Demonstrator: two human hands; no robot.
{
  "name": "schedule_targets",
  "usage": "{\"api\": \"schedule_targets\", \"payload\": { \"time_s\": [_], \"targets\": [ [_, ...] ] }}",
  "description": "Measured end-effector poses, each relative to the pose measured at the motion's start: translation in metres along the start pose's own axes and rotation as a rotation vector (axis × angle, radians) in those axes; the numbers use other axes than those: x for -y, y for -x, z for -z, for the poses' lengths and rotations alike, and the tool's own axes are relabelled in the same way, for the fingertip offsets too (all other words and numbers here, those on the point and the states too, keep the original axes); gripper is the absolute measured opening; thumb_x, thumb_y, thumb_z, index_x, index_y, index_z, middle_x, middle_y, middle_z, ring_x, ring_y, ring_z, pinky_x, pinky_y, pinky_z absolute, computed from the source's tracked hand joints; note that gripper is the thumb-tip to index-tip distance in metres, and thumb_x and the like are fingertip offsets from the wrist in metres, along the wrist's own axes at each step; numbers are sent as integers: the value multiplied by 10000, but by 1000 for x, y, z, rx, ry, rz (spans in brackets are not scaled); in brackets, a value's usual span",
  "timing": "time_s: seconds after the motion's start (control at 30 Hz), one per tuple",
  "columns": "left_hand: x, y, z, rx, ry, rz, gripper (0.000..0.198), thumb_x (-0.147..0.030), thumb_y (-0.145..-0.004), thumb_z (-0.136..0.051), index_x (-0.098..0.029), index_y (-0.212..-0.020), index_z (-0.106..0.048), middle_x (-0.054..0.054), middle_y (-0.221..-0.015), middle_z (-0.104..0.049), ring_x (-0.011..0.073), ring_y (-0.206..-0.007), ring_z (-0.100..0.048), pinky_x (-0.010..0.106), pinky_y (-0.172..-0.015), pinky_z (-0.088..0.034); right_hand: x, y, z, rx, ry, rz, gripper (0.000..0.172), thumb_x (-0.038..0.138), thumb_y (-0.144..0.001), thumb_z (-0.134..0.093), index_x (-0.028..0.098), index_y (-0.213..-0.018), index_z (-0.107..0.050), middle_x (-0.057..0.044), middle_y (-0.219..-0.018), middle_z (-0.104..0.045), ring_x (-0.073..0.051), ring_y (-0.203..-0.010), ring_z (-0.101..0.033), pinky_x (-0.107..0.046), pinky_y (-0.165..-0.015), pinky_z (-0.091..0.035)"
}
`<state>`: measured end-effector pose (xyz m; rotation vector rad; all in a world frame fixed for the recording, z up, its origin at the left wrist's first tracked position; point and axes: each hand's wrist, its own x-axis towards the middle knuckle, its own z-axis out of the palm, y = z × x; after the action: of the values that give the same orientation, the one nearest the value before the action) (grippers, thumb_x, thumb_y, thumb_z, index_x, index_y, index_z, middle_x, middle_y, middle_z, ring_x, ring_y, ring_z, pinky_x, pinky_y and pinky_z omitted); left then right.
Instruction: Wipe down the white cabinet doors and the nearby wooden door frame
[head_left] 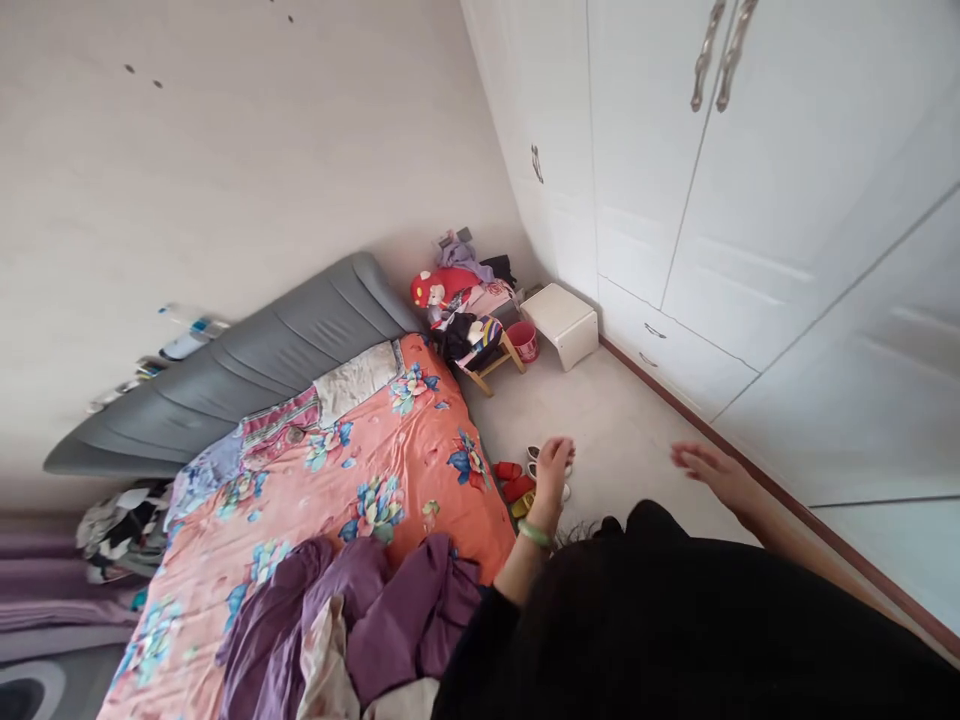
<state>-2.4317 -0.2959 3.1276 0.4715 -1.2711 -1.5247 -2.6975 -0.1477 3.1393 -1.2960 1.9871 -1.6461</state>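
My left hand [555, 466], with a pale green bangle [534, 533] on the wrist, hangs in the air beside the bed. Its fingers are loosely bent and apart, and I see nothing in them. Behind it on the floor lie red slippers [509, 480] and other shoes, partly covered by the hand and wrist. On the other side of my body, my right hand [711, 470] is held out over the floor, fingers stretched and holding nothing. It is apart from the white wardrobe [750, 220].
An orange flowered bed sheet [420, 450] covers the bed at left, with a crumpled purple quilt [420, 610] near me. Along the wall stands a grey headboard [285, 330]. A clothes-laden wooden stool [495, 375], a red bucket [523, 342] and a white bedside table [562, 315] occupy the corner.
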Motion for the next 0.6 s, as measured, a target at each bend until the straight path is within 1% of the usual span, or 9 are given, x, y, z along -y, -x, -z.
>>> {"api": "schedule_targets", "payload": {
  "time_s": [0.07, 0.13, 0.2, 0.23, 0.27, 0.33, 0.4, 0.5, 0.6],
  "targets": [
    [-43, -77, -21, 68, 10, -74, 240, -415, -1067, -807, -180, -1024, -780, 47, -1010, -775, 178, -995, -738, 335, -980, -616, -22, -38, 7, -32, -25, -89, 549, 686, -776, -840, 274, -1139, -840, -160, -1275, -864, -423, -1333, -789, -519, -1116, -649],
    [-80, -152, -45, 187, 29, -167, 276, -470, -997, -860, -201, -1025, -803, 39, -984, -787, 179, -990, -736, 317, -962, -590, -28, -85, 11, -91, -14, -157, 485, 690, -749, -806, 325, -1067, -841, -152, -1245, -870, -455, -1351, -784, -560, -1128, -652],
    [-104, -221, -68, 294, 69, -230, 378, -557, -930, -892, -212, -1067, -819, 43, -998, -803, 191, -984, -736, 327, -938, -584, -16, -146, 7, -144, -6, -194, 440, 706, -714, -766, 367, -988, -821, -140, -1195, -876, -476, -1346, -785, -590, -1134, -656],
    [-110, -253, -78, 321, 88, -234, 418, -588, -903, -900, -212, -1067, -822, 46, -994, -806, 194, -972, -732, 332, -925, -580, -2, -181, 3, -154, -6, -189, 431, 709, -713, -749, 375, -978, -809, -138, -1197, -877, -477, -1352, -783, -594, -1141, -658],
    [-113, -284, -85, 327, 102, -221, 438, -602, -879, -908, -209, -1050, -822, 48, -983, -806, 194, -959, -727, 334, -913, -575, 16, -219, -4, -153, -7, -173, 430, 708, -717, -734, 373, -981, -794, -141, -1208, -877, -478, -1358, -781, -599, -1149, -659],
    [-112, -342, -92, 281, 104, -143, 436, -592, -832, -932, -199, -981, -814, 49, -938, -796, 190, -918, -715, 332, -884, -561, 65, -297, -21, -135, 1, -127, 449, 705, -743, -704, 349, -1009, -772, -156, -1241, -874, -480, -1357, -783, -616, -1156, -658],
    [-108, -398, -88, 207, 96, -48, 426, -569, -804, -950, -189, -915, -795, 53, -888, -780, 187, -867, -702, 336, -858, -546, 126, -371, -40, -92, 22, -87, 463, 693, -774, -696, 324, -1044, -773, -152, -1263, -872, -467, -1337, -794, -625, -1161, -656],
    [-106, -476, -61, 69, 116, 112, 417, -539, -780, -971, -183, -873, -774, 54, -856, -764, 185, -828, -695, 343, -861, -547, 221, -470, -67, 32, 84, 11, 492, 680, -845, -701, 294, -1136, -797, -120, -1296, -866, -408, -1322, -796, -598, -1213, -631],
    [-110, -549, -19, -79, 174, 244, 393, -511, -814, -960, -180, -903, -768, 70, -927, -772, 187, -884, -716, 342, -926, -574, 295, -555, -96, 133, 105, 127, 525, 690, -919, -720, 273, -1229, -794, -120, -1369, -842, -370, -1344, -779, -562, -1250, -604]
  ]
}}
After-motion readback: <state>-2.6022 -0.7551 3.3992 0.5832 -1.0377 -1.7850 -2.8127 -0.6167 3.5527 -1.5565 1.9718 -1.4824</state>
